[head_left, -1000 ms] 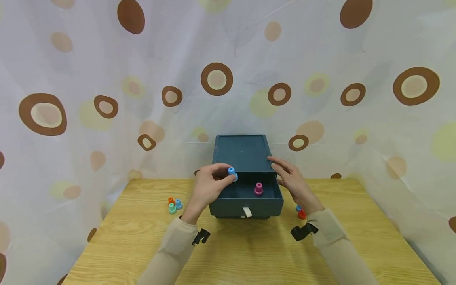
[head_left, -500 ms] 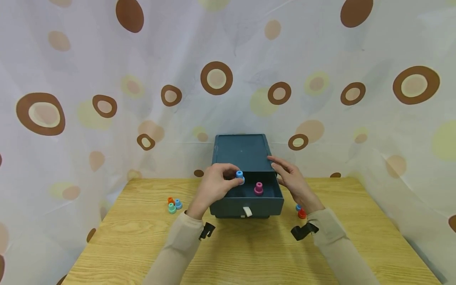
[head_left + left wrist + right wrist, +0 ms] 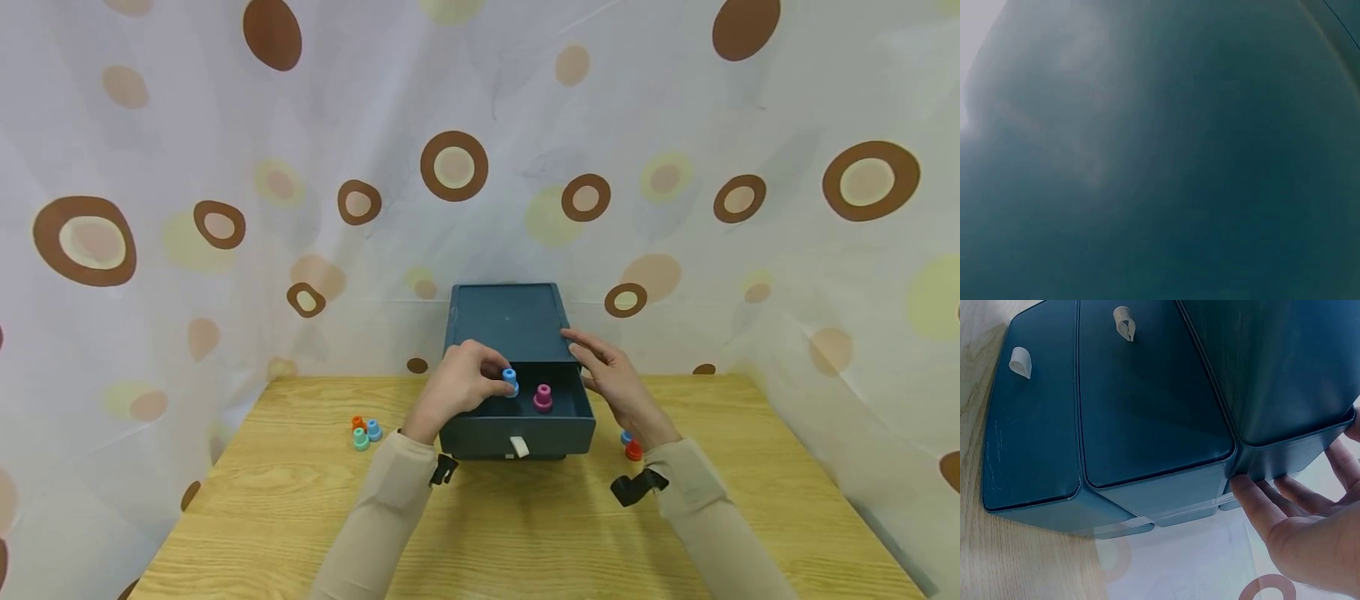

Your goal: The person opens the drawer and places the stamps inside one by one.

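My left hand (image 3: 459,385) pinches a light blue stepped plastic peg (image 3: 511,382) with a hole in its top, between thumb and fingers. It is at the open top drawer (image 3: 517,435) of a dark teal cabinet (image 3: 510,321); I cannot tell if the peg touches the drawer floor. Beside it, a magenta peg (image 3: 543,398) stands upright in the drawer. My right hand (image 3: 617,385) rests its extended fingers against the cabinet's right side, fingertips touching the wall in the right wrist view. The left wrist view holds only a blurred teal surface (image 3: 1210,156).
Orange, mint and light blue pegs (image 3: 361,438) cluster on the wooden table (image 3: 285,500) to the left. A red peg (image 3: 633,451) and a blue one (image 3: 626,437) stand near my right wrist. White pull tabs (image 3: 1124,324) stick out from the drawer fronts. A patterned curtain (image 3: 510,242) hangs behind.
My left hand has moved right and lower with the light blue peg, from the drawer's back left corner to near the magenta peg. The right hand stays against the cabinet.
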Action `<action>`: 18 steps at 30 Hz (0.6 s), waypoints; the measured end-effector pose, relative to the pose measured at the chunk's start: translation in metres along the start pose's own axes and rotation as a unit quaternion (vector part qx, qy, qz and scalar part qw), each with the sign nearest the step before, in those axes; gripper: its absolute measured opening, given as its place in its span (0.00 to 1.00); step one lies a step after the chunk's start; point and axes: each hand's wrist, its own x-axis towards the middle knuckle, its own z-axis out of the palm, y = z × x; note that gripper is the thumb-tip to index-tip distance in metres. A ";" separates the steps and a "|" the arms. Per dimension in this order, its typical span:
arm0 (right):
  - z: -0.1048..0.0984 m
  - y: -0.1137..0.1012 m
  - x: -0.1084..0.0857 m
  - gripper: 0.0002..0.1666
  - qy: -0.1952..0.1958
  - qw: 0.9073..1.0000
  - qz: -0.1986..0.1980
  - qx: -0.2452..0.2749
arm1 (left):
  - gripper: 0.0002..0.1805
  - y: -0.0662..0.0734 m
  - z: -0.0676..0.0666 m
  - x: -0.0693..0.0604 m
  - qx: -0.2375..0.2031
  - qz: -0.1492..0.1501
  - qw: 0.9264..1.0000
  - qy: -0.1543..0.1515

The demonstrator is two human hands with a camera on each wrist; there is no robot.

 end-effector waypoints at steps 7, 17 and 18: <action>0.001 -0.002 0.001 0.33 0.001 1.000 0.005 -0.001 | 0.13 -0.001 0.003 0.004 0.003 -0.008 1.000 -0.012; 0.001 -0.002 0.000 0.33 0.001 1.000 0.003 -0.003 | 0.14 -0.002 0.005 0.005 0.004 -0.014 1.000 -0.020; 0.000 -0.001 0.000 0.33 0.001 1.000 0.002 -0.003 | 0.15 -0.002 0.006 0.005 0.002 -0.013 1.000 -0.022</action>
